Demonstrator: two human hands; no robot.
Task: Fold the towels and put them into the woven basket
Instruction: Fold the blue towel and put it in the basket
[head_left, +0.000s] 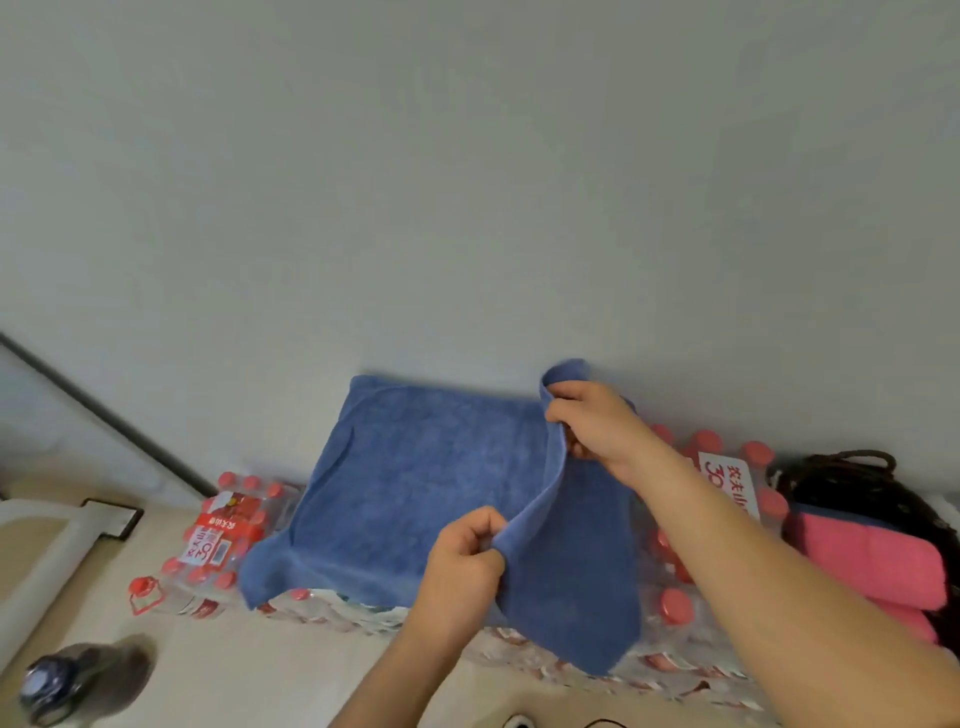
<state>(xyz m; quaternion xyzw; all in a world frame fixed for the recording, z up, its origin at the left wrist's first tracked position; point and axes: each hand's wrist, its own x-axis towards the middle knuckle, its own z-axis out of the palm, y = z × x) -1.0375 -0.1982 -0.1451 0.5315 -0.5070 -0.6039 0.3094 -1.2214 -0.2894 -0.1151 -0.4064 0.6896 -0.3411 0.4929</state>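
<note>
A blue towel (415, 478) lies spread over packs of bottled water against the wall. My left hand (467, 561) pinches a raised ridge of the towel near its front, and my right hand (597, 426) pinches the same ridge at the far edge by the wall. The towel's right part hangs down in front, below the ridge. At the right stands a dark woven basket (852, 478) with folded pink towels (867, 561) in it and a strip of dark blue cloth behind them.
Shrink-wrapped packs of red-capped water bottles (223, 530) sit on the beige floor along the grey wall. One loose bottle with a red handle ring (143, 595) lies at the left. A dark blurred object (78, 680) is at the bottom left.
</note>
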